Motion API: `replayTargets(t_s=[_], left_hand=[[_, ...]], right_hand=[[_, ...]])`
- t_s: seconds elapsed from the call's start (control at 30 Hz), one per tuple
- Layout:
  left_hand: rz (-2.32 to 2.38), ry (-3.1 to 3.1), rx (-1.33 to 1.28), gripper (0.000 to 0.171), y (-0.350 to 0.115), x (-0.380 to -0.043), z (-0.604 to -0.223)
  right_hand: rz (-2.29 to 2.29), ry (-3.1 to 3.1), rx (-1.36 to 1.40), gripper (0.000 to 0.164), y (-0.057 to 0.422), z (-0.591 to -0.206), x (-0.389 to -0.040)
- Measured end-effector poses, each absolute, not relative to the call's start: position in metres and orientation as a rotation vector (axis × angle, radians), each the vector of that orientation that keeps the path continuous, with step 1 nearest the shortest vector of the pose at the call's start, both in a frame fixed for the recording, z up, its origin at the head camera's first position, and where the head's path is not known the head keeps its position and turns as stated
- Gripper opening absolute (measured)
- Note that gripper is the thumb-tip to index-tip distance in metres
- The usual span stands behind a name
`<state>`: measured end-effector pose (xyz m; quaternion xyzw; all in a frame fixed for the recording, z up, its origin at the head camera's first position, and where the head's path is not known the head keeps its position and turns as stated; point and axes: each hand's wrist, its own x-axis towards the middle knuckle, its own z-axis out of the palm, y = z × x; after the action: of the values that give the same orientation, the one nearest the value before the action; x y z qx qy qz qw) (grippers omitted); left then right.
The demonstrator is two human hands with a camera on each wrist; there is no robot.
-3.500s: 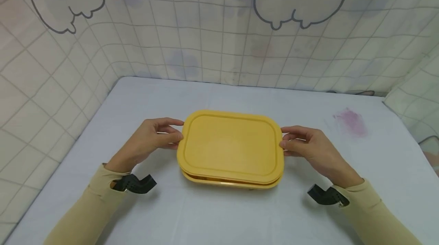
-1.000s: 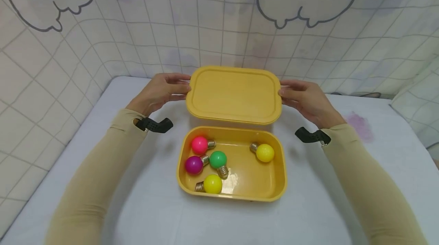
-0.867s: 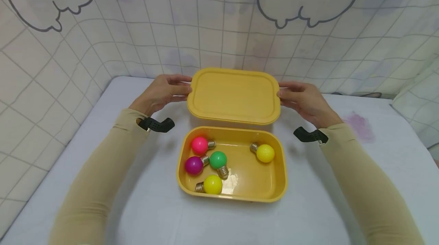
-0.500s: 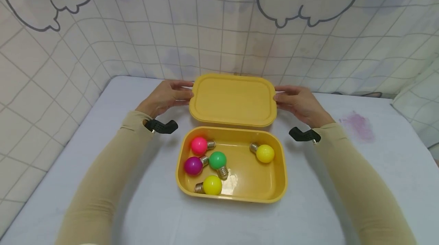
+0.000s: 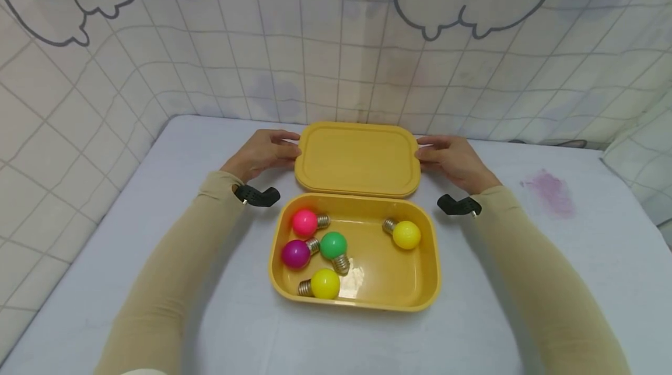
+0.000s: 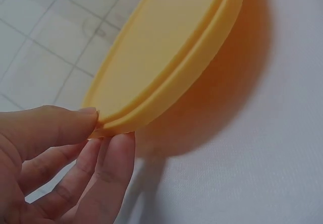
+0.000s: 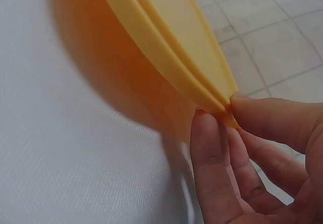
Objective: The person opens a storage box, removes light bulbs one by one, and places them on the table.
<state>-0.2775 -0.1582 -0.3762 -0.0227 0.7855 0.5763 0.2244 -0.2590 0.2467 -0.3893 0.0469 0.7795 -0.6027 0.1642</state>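
A yellow rectangular lid point(image 5: 358, 159) with rounded corners is held by its two short ends, just behind the yellow box point(image 5: 388, 273). My left hand point(image 5: 264, 155) pinches its left end, thumb on top and fingers beneath; the left wrist view shows the lid point(image 6: 151, 47) raised a little, its shadow on the cloth. At the opposite end my right hand point(image 5: 452, 161) has the same pinch. Inside the uncovered box lie a pink bulb point(image 5: 305, 222), a purple bulb point(image 5: 296, 254), a green bulb point(image 5: 333, 245), a yellow bulb point(image 5: 325, 284) and, apart at right, another yellow bulb point(image 5: 406, 235).
A white cloth point(image 5: 220, 316) covers the table, with a pink stain point(image 5: 551, 191) at right. A grid-patterned curtain point(image 5: 336, 42) rises along the back edge and both sides. Dark cables point(image 5: 572, 143) show at the back right.
Both hands first lifted the lid off the box and carried it back, uncovering the bulbs. Over the last second the lid has sunk toward the cloth behind the box; the box stays put.
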Motion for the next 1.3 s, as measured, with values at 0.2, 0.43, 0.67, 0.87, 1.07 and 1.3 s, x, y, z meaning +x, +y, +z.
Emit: replayTargets(t_s=[0.2, 0.43, 0.67, 0.87, 1.07, 1.3], left_hand=[[1.538, 2.218, -0.053, 0.055, -0.155, -0.279, -0.379], [1.462, 2.286, -0.06, 0.053, -0.15, -0.282, -0.383], [1.386, 2.409, -0.025, 0.049, -0.147, -0.281, -0.382], [1.332, 2.514, -0.017, 0.044, -0.146, -0.276, -0.384], [1.319, 2.687, -0.028, 0.044, -0.15, -0.261, -0.383], [1.235, 2.84, 0.086, 0.035, -0.17, -0.236, -0.374]], right_hand=[[-1.598, 2.307, 0.115, 0.054, 0.247, -0.391, -0.259], [-1.474, 2.419, 0.122, 0.051, 0.244, -0.39, -0.258], [-1.349, 2.543, 0.124, 0.048, 0.239, -0.387, -0.26], [-1.185, 2.659, 0.149, 0.049, 0.235, -0.387, -0.257], [-1.243, 2.605, 0.136, 0.054, 0.237, -0.388, -0.241], [-1.158, 2.664, 0.048, 0.055, 0.252, -0.38, -0.221]])
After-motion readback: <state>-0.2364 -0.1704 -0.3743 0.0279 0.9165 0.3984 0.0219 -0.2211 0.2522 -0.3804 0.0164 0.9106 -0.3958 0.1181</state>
